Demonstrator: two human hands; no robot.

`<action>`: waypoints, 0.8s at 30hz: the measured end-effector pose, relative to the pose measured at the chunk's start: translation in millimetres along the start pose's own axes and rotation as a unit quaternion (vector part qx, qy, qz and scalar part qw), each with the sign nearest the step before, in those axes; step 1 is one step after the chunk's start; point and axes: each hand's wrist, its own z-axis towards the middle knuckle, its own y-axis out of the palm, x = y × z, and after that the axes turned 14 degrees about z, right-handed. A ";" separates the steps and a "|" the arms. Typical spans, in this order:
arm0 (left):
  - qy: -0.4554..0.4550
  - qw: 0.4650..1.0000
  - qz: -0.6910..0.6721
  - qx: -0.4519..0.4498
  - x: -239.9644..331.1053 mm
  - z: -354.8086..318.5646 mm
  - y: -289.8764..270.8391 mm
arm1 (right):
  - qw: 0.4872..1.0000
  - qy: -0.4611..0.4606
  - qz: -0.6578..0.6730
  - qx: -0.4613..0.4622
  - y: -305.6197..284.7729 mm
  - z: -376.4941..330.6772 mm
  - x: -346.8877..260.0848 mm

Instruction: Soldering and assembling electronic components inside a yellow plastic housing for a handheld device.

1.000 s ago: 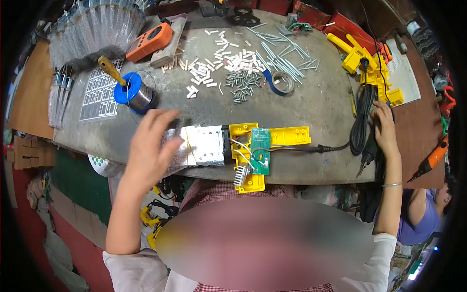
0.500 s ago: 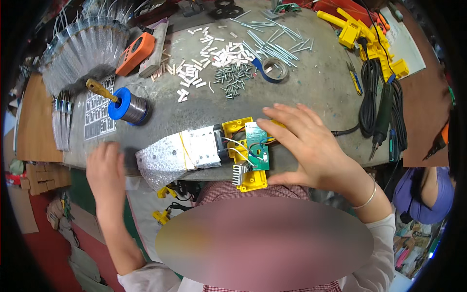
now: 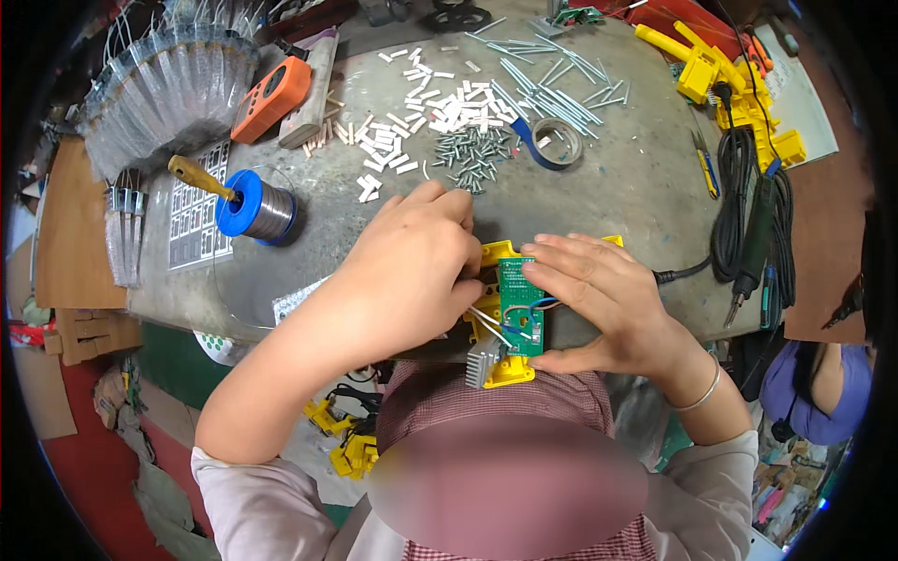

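Observation:
An opened yellow plastic housing (image 3: 510, 374) lies at the near edge of the bench. Inside it sits a green circuit board (image 3: 520, 313) with white, blue and brown wires, and a finned grey heat sink (image 3: 481, 363) at its near left corner. My right hand (image 3: 613, 304) grips the housing from the right, fingers across the board's far edge and thumb at the near side. My left hand (image 3: 421, 248) bends over the housing's left part with curled fingers; whatever they pinch is hidden. Beneath my left forearm, only a bit of the silver bubble-wrapped part (image 3: 297, 305) shows.
Beyond my hands lie small screws (image 3: 472, 157), white sleeve pieces (image 3: 477, 107), long metal rods (image 3: 552, 93) and a tape roll (image 3: 556, 145). A solder spool (image 3: 257, 208) stands left. To the right are a soldering iron (image 3: 756, 234), tweezers (image 3: 705, 164) and yellow housings (image 3: 748, 112).
My left hand has come from the far left over to the housing, curling its fingers. The housing sits slightly lower and further right in view, with my right hand still on it.

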 end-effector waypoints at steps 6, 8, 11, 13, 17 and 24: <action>0.071 0.991 -0.093 -0.067 -14.9 7.9 -9.8 | 0.999 0.007 0.037 -0.007 4.0 0.0 6.2; 0.078 0.984 -0.128 -0.093 -20.4 10.5 -8.9 | 0.999 0.007 0.038 -0.009 9.7 1.1 6.2; 0.065 0.993 -0.081 -0.060 -10.6 9.9 -7.2 | 1.000 0.000 0.020 -0.014 18.5 -2.1 6.7; 0.058 0.997 -0.037 -0.045 0.2 7.7 -5.5 | 1.000 -0.013 0.006 -0.015 21.6 -3.1 7.4; -0.026 0.994 0.105 0.023 15.2 6.3 2.5 | 1.000 -0.005 0.025 -0.005 23.5 -1.8 4.4; -0.120 0.974 -0.163 0.101 26.2 -59.1 -6.1 | 0.996 -0.033 0.053 0.063 24.3 -4.0 14.8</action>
